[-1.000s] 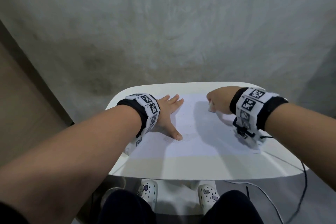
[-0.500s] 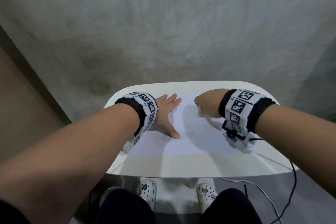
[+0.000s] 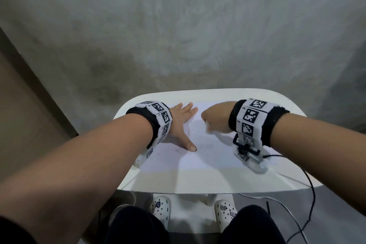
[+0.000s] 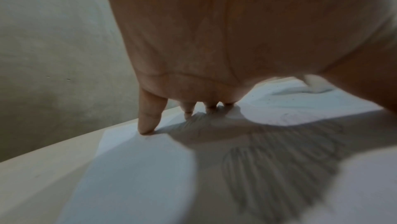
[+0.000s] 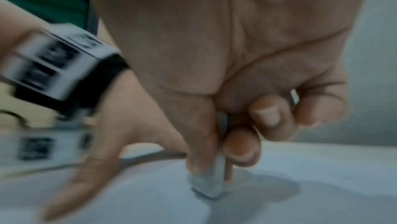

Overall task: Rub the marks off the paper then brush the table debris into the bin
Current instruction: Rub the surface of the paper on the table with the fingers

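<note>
A white sheet of paper lies on the small white table. Faint pencil marks show near its middle. My left hand lies flat on the paper's left part, fingers spread and pressing it down. My right hand is over the paper's far middle and pinches a white eraser between thumb and fingers, its tip on the sheet. In the head view the eraser shows only as a small white bit under the fist. The bin is out of sight.
A grey wall stands just behind the table. A black cable runs from my right wrist off the table's right edge to the floor. My knees and white clogs are below the near edge.
My right hand has slid left across the paper with the eraser, closing in on the left hand. The left hand has stayed flat in place.
</note>
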Demonstrator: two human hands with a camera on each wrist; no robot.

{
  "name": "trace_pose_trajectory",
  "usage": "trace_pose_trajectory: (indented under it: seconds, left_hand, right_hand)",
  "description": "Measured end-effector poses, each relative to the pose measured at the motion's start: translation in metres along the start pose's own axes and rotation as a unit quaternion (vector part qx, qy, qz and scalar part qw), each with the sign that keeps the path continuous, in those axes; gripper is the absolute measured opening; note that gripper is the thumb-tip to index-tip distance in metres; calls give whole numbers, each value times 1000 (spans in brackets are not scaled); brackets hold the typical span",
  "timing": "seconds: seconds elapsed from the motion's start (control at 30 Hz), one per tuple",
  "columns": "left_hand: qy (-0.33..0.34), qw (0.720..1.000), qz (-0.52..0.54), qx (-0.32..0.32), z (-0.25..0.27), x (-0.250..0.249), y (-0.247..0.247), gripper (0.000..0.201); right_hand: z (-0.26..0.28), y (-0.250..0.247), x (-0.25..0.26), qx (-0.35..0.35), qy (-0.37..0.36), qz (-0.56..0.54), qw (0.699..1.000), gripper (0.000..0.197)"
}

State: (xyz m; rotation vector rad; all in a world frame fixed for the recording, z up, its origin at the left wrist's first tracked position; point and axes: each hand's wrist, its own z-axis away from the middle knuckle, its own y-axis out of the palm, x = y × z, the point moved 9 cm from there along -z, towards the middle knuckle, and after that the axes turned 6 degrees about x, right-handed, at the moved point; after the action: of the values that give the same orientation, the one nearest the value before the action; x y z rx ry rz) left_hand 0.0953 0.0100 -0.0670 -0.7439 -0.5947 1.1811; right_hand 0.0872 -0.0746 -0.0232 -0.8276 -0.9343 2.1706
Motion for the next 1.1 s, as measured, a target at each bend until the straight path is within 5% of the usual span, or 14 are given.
trace_pose_trajectory:
  seconds: [0.17, 0.33, 0.43, 0.6, 0.73, 0.9, 1.03, 1.1]
  left_hand:
    - [1, 1000, -2, -2, 1, -1, -1, 132]
    - [3, 1000, -1, -9, 0, -1, -1, 131]
    - [-1, 1000, -6, -13, 1, -3, -1, 132]
    - [8, 1000, 8, -21, -1, 2, 1, 130]
    - [0, 1000, -6, -18, -2, 0, 1, 130]
    - [0, 1000, 1, -13, -1, 0, 2, 129]
    - [2, 1000, -2, -23, -2, 0, 0, 129]
    - [5, 1000, 5, -24, -3, 1, 0, 130]
  right_hand:
    - [6, 7, 25, 7, -42, 2, 999, 33]
    - [6, -12, 6, -34, -6, 27, 999, 34]
    - [12, 4, 40, 5, -73, 87, 994, 38]
    - [4, -7, -11, -32, 12, 11, 999, 32]
    - [19, 14, 29, -8, -52, 40, 998, 31]
    - [13, 5, -5, -45, 9, -29, 999, 23]
    - [24, 24, 26, 11, -68, -13, 998, 24]
    - [21, 13, 4, -3, -35, -60, 998, 25]
